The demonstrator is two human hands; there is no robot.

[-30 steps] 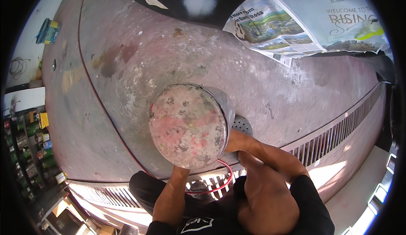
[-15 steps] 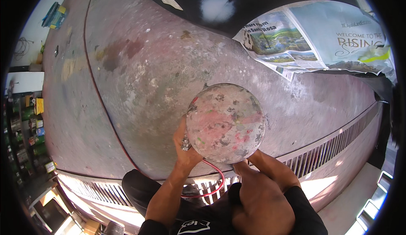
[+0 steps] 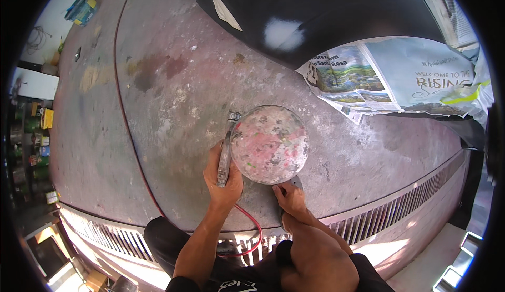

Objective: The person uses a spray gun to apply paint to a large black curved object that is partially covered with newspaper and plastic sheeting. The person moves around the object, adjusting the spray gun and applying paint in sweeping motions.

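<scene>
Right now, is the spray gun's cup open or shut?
Shut: the paint-spotted round lid spans the whole top, with no gap visible. How full, cannot tell; the lid hides the inside.

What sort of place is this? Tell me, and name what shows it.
Probably a vehicle body or paint shop: a large black panel bears a pale patch, newspaper sheets lie along its edge, and the round container near the hands is blotched pink and grey.

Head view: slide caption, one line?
Left hand grips a spray gun; right hand at the near edge of the spattered cup.
</scene>
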